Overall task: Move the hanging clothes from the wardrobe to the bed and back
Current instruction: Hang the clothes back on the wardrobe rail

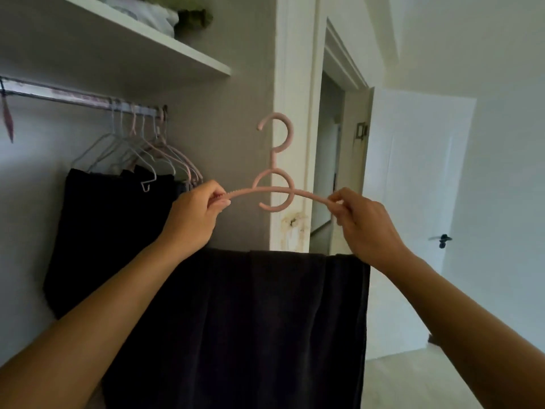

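Pink hanger (274,190) clear beside rail (79,97)

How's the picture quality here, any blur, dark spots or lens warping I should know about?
Head view: wide-angle bending curves the shelf and door frame; the dark garment loses fold detail in dim light; the rail looks slightly soft; both hands and the pink hanger read clearly.

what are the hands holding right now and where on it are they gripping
Both hands hold the pink hanger by its shoulder arms: the left hand pinches the left arm, the right hand the right arm. A dark garment hangs below it.
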Demonstrator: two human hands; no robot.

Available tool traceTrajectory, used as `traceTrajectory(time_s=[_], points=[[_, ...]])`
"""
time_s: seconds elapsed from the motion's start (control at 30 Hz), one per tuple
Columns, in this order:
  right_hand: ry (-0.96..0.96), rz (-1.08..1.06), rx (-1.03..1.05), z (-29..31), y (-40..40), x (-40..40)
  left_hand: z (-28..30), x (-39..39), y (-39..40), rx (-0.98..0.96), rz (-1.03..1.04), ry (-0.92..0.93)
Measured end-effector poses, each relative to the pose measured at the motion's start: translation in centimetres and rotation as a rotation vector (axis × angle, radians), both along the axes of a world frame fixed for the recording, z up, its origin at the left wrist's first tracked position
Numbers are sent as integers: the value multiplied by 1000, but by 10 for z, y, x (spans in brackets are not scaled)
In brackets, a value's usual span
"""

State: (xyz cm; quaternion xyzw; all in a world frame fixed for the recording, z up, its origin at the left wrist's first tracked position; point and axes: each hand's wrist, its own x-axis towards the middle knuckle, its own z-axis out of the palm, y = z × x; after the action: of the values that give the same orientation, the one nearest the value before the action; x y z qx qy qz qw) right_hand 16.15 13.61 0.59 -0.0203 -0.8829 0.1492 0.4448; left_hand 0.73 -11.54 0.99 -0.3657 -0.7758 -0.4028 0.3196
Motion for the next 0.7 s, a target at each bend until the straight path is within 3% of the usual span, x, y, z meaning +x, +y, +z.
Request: traceTrajectory(time_s=[0.4,0.7], points=[[-35,-232,-266,-75,96,187,-62,153,149,160,-423,-295],[-162,-469,-402,-118,156,351,-110,279,255,36,-535,-503]])
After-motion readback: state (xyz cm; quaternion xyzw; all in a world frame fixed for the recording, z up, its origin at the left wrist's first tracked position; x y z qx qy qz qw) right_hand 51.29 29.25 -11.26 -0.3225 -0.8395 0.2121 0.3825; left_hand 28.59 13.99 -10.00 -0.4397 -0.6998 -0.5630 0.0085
